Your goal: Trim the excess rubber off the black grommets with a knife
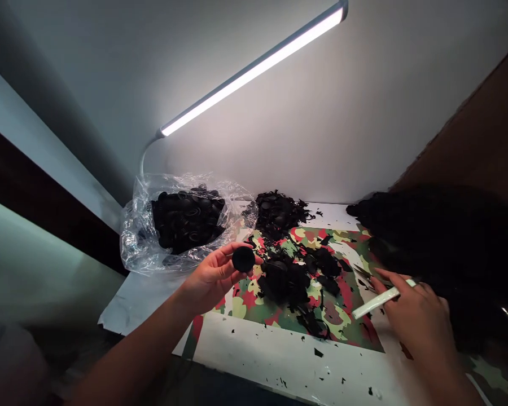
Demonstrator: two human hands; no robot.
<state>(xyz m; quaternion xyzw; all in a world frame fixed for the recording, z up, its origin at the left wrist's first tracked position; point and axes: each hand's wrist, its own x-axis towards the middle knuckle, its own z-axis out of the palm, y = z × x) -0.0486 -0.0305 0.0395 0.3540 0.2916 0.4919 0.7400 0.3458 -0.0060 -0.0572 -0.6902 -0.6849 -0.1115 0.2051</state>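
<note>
Between the thumb and fingers of my left hand [214,276] is a round black disc [243,259], its flat face toward me, raised above the table. My right hand [423,316] is closed around a slim tool with a pointed dark metal tip [362,273]; its exact kind is unclear. A pale, straight bar [383,301] sticks out from the same fingers, and I cannot tell if it belongs to that tool. Below and between the hands, a heap of black pieces and scraps [285,279] lies on a camouflage-patterned sheet [275,318].
A clear plastic bag [135,242] full of black round pieces [190,217] stands at back left. Behind the sheet is another black scrap pile [279,208]. A large dark mass [444,242] covers the right side. A lit bar lamp [254,70] hangs overhead. Scraps dot the white table [245,349].
</note>
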